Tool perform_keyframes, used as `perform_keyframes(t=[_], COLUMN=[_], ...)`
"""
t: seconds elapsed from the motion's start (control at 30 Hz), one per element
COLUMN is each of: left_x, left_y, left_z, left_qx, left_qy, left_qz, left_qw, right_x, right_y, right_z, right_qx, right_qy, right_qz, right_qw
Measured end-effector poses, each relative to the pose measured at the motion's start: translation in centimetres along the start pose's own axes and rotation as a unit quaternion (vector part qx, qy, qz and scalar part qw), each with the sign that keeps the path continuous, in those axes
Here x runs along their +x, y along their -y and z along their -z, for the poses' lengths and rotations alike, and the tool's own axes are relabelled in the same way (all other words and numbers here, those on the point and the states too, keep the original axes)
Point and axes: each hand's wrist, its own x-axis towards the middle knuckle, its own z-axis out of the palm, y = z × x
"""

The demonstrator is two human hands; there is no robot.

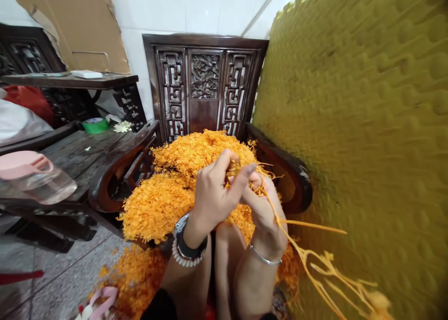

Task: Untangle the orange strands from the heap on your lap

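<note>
My left hand (pixel 213 194) and my right hand (pixel 262 203) meet above a heap of orange frilly pieces (pixel 164 198) piled on a dark carved wooden chair (pixel 205 82). Both hands pinch a small orange piece (pixel 235 170) between their fingertips. From the right hand an orange branching strand (pixel 315 259) trails down to the right. My left wrist wears a watch and a bead bracelet; my right wrist wears a thin bangle.
A large yellow bumpy sheet (pixel 367 124) fills the right side. On the dark wooden table (pixel 80 147) at left lie a clear jar with a pink lid (pixel 35 175) and a green roll (pixel 95 125). More orange pieces (pixel 136 278) lie on the floor.
</note>
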Motion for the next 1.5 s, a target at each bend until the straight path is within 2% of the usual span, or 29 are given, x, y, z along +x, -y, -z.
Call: perform_keyframes(t=[0.1,0.17,0.23,0.33,0.5,0.6,0.7,0.8,0.9,1.0,1.1,1.2,1.23,1.3,1.4,1.5], left_x=[0.3,0.3,-0.1,-0.9,-1.3,-1.2,-1.1,-0.9,-0.6,-0.4,-0.8,-1.3,-1.5,-1.6,-1.4,-1.2], left_y=[0.9,1.7,2.3,2.4,2.1,2.2,2.3,2.4,2.9,3.6,4.1,4.3,4.3,4.1,3.4,2.8], left_z=[-1.4,-2.0,-2.6,-3.2,-3.6,-3.7,-3.4,-2.2,-0.5,0.2,-0.3,-0.8,-0.8,-0.3,0.8,1.4], left_qx=[-0.106,-0.157,-0.164,-0.167,-0.177,-0.234,-0.311,-0.357,-0.439,-0.488,-0.433,-0.322,-0.278,-0.180,-0.072,-0.089], left_qy=[-0.021,-0.029,-0.062,-0.104,-0.032,-0.065,-0.095,-0.097,-0.055,0.019,0.076,0.040,0.022,-0.006,-0.037,-0.018], left_qz=[0.027,0.056,0.087,0.121,0.146,0.168,0.173,0.184,0.169,0.156,0.159,0.145,0.133,0.107,0.112,0.153], left_qw=[0.994,0.986,0.981,0.973,0.973,0.955,0.930,0.910,0.881,0.859,0.884,0.935,0.951,0.978,0.990,0.984], right_x=[0.1,0.2,0.5,0.9,1.1,1.2,1.5,1.9,2.1,2.2,2.1,1.8,1.8,1.7,1.6,1.2], right_y=[-0.6,-1.2,-1.8,-2.2,-2.4,-2.8,-3.3,-3.7,-3.6,-3.4,-3.5,-3.5,-3.4,-2.9,-2.0,-1.4], right_z=[0.9,1.2,1.3,1.4,2.0,1.8,1.0,0.2,0.4,1.1,1.4,1.2,1.1,1.1,1.0,0.7], right_qx=[0.019,0.062,0.096,0.074,0.002,0.054,0.163,0.237,0.289,0.304,0.235,0.103,0.048,-0.063,-0.161,-0.167], right_qy=[-0.017,0.015,0.048,0.041,0.044,0.051,0.097,0.155,0.160,0.166,0.181,0.101,0.076,0.068,0.115,0.132], right_qz=[0.004,0.013,0.018,0.012,-0.009,-0.020,-0.027,-0.011,0.022,0.056,0.034,-0.022,-0.031,-0.031,-0.026,-0.032], right_qw=[1.000,0.998,0.994,0.996,0.999,0.997,0.982,0.959,0.944,0.936,0.954,0.989,0.995,0.995,0.980,0.977])
